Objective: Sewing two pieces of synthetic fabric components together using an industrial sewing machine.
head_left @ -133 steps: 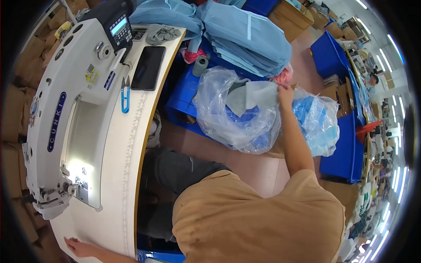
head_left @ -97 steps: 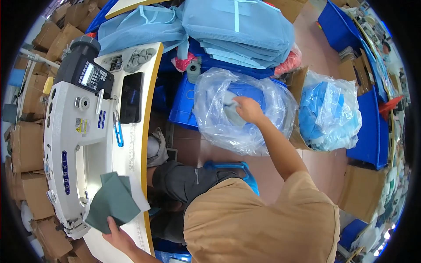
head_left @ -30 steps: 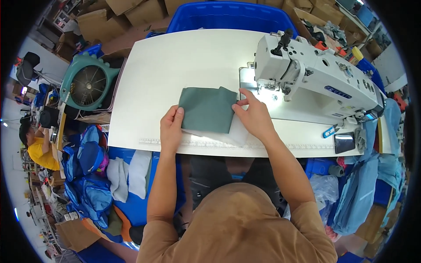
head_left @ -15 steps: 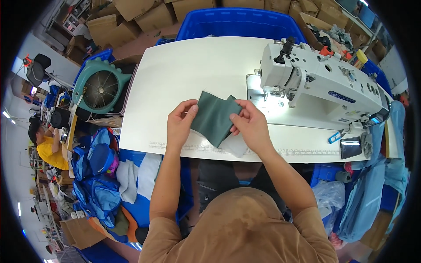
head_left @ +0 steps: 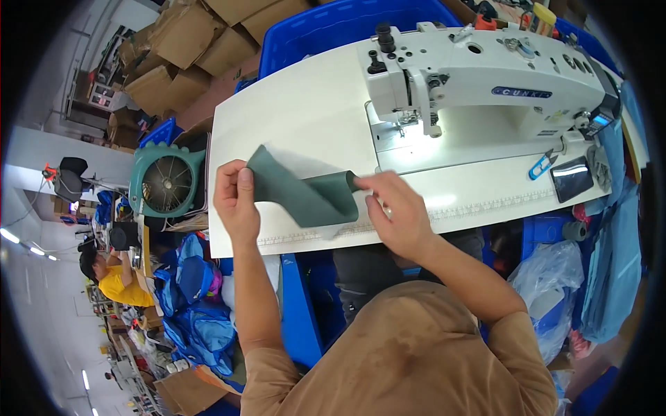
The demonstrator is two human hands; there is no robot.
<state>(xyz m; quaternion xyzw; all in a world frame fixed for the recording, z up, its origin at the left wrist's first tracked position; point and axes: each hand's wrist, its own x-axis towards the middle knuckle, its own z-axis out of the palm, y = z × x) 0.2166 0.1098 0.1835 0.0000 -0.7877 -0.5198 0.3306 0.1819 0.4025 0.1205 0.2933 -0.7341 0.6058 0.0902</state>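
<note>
My left hand pinches the left end of a dark green fabric piece, which is twisted and partly lifted above the white tabletop. At the fabric's curled right end is my right hand, its index finger at the edge and slightly smeared by motion, so I cannot tell if it grips. A pale piece shows partly beneath the green one. Behind my right hand stands a white sewing machine, its lamp lighting the needle plate.
Blue snips and a black phone lie at the right. A green fan stands left of the table, near blue bags. Behind are a blue bin and cardboard boxes. A co-worker in yellow sits far left.
Since half a second ago my left hand has moved leftward with the fabric, which has gone from flatter to twisted and stretched sideways. My view has shifted too.
</note>
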